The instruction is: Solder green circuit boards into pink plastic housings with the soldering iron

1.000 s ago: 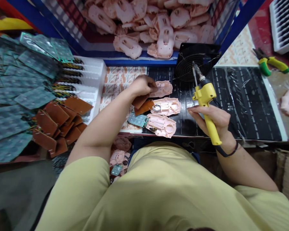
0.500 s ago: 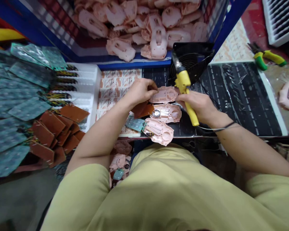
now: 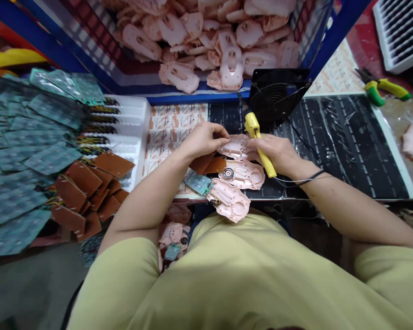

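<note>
My right hand [image 3: 278, 152] is closed around the yellow handle of a soldering gun [image 3: 261, 145], its metal tip pointing up and away. The fingertips of that hand reach over the right end of a pink plastic shell [image 3: 237, 145]. At the shell's left end, my left hand [image 3: 206, 139] has its thumb and fingers curled onto the edge. Nearer my body lies a second pink shell [image 3: 246, 174] with a round speaker [image 3: 228, 173] and a brown circuit board [image 3: 208, 164] beside it. A third shell [image 3: 231, 201], wired to a green circuit board [image 3: 198, 182], overhangs the table edge.
Behind the shells stands a blue crate [image 3: 151, 99] heaped with pink shells, and a black fan [image 3: 275, 94]. Green boards [image 3: 51, 158] and brown boards [image 3: 86, 181] pile up at left by a white foam tray [image 3: 142, 123]. Pliers [image 3: 382, 87] lie at right.
The soldering gun has shifted left and turned slightly, and my right fingers now cover more of the far shell's right end. My left hand stays at its left end. The view has shifted slightly.
</note>
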The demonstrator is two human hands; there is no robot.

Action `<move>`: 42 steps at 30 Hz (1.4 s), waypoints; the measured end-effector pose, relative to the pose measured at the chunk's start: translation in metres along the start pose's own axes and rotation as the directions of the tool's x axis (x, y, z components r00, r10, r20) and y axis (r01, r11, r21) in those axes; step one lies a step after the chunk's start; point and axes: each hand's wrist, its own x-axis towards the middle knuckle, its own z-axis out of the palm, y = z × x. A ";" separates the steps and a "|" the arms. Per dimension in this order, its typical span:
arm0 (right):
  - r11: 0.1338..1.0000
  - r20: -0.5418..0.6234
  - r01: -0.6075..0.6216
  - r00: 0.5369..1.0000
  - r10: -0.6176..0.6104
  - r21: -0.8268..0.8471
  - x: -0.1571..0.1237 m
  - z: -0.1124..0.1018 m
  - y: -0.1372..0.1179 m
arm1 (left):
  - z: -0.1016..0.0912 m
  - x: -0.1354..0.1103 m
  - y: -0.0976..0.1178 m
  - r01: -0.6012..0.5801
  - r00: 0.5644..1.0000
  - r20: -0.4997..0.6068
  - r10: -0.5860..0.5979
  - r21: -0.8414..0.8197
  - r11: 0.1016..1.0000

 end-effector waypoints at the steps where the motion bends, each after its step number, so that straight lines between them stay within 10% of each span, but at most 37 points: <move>1: 1.000 -0.069 0.011 0.998 -0.009 0.026 -0.004 -0.005 -0.004 | 0.003 0.002 0.000 -0.007 1.000 0.000 0.007 0.062 0.998; 7: 0.993 -0.345 0.096 0.936 -0.067 0.067 -0.034 -0.047 -0.024 | 0.016 0.010 0.008 0.003 0.999 0.032 -0.014 0.307 0.952; 13: 0.986 -0.523 -0.150 0.848 0.087 -0.079 -0.067 -0.065 -0.029 | 0.022 0.014 0.013 0.019 0.998 0.050 -0.038 0.342 0.939; 25: 0.980 -0.470 -0.072 0.869 0.154 0.188 -0.073 -0.029 -0.027 | 0.029 0.017 0.015 0.020 0.996 0.077 -0.055 0.391 0.920; 33: 0.973 -0.377 -0.009 0.921 0.098 0.232 -0.069 -0.037 -0.020 | 0.031 0.017 0.016 0.016 0.997 0.057 -0.044 0.419 0.908; 42: 0.971 -0.467 -0.052 0.870 0.159 0.233 -0.078 -0.045 -0.019 | 0.031 0.017 0.015 0.005 0.998 0.058 -0.031 0.406 0.914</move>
